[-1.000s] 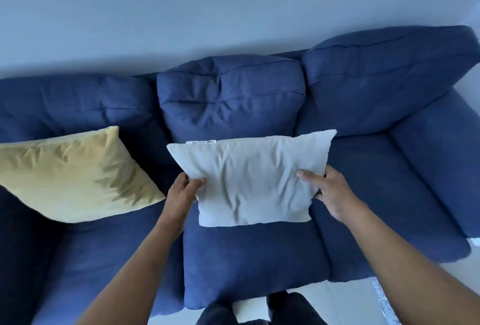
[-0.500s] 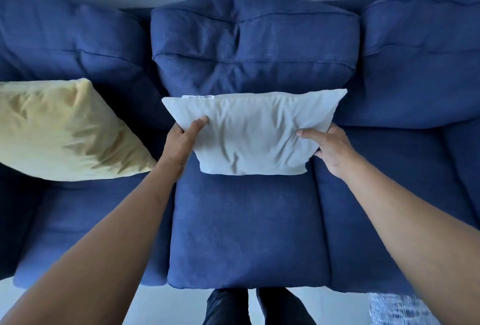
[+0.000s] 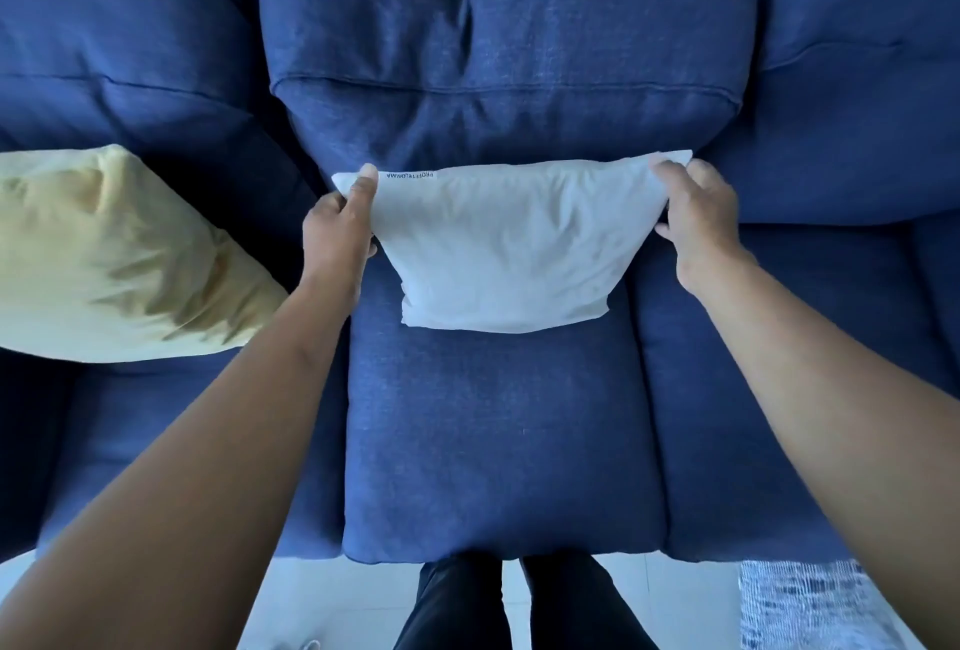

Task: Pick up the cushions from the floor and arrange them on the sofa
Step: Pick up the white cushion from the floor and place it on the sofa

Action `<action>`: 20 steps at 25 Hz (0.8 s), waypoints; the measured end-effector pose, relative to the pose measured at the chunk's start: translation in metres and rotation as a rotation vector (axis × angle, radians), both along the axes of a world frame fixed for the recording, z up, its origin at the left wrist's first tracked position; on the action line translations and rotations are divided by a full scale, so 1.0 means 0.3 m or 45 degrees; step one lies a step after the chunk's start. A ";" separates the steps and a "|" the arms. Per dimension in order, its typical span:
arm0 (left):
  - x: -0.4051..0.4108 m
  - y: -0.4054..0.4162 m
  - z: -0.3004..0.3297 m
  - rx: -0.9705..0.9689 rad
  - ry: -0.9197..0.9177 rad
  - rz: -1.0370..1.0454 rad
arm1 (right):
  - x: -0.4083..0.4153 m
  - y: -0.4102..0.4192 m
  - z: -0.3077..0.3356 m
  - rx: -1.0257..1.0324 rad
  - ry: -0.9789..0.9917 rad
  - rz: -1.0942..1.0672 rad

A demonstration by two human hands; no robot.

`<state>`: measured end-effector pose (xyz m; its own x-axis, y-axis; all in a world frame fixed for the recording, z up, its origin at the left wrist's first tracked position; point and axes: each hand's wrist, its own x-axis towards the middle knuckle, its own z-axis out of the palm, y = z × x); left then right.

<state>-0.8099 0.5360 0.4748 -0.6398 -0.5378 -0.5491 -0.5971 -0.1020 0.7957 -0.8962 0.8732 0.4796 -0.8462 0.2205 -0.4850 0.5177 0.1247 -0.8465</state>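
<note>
White cushion [image 3: 506, 254] corners pinched by hands, seat front bare

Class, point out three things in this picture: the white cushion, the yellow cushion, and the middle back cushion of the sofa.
white cushion [image 3: 506, 254]: head view, centre of its front face.
yellow cushion [image 3: 104, 260]: head view, middle of its face.
middle back cushion [image 3: 504, 52]: head view, centre panel.
</note>
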 end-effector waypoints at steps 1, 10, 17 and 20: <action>-0.007 0.006 0.007 -0.013 -0.029 -0.008 | -0.007 -0.009 0.000 0.056 -0.003 0.010; -0.011 -0.007 0.046 -0.236 -0.058 0.171 | -0.031 -0.022 -0.041 0.510 0.083 -0.037; 0.001 -0.026 0.132 -0.167 -0.020 0.169 | 0.053 -0.024 0.044 0.286 0.010 -0.115; 0.092 -0.014 0.146 -0.050 -0.109 0.158 | 0.143 0.002 0.103 0.203 0.011 -0.125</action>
<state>-0.7823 0.5316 0.5187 -0.5188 -0.6320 -0.5756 -0.6476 -0.1490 0.7473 -0.8531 0.8738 0.5104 -0.8207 0.3761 -0.4302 0.5269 0.2068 -0.8244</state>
